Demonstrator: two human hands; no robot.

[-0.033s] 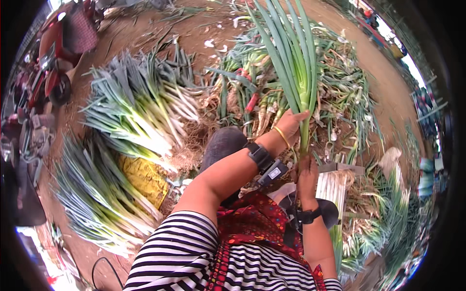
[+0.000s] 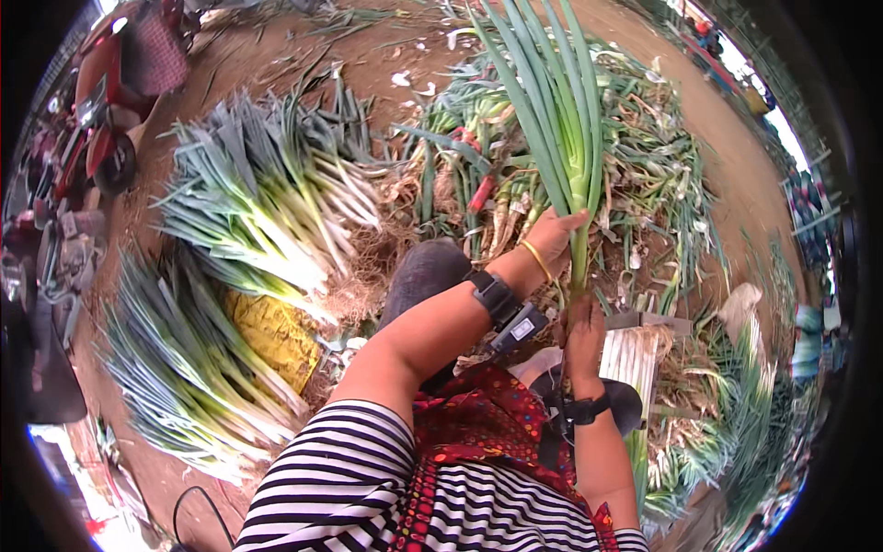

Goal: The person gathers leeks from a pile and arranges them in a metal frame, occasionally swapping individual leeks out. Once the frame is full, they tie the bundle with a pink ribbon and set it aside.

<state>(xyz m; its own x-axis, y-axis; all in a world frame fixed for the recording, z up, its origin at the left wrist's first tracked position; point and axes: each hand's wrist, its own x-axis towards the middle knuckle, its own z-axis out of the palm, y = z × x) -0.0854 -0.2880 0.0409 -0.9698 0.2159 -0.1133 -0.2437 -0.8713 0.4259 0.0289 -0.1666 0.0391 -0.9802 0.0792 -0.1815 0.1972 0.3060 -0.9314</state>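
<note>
A large green onion stands nearly upright in front of me, its long leaves fanning toward the top of the view. My left hand is closed around the upper stalk, just under where the leaves spread. Lower down, my right hand grips the base of the same stalk; my fingers partly hide the root end. Behind the onion lies a heap of stripped leaves and peelings. Beside my right wrist, several cleaned white stalks lie side by side.
To the left lie two large piles of long onions, one farther and one nearer, with a yellow sack between them. More bundled onions spread at the right. A red motorbike stands at the far left.
</note>
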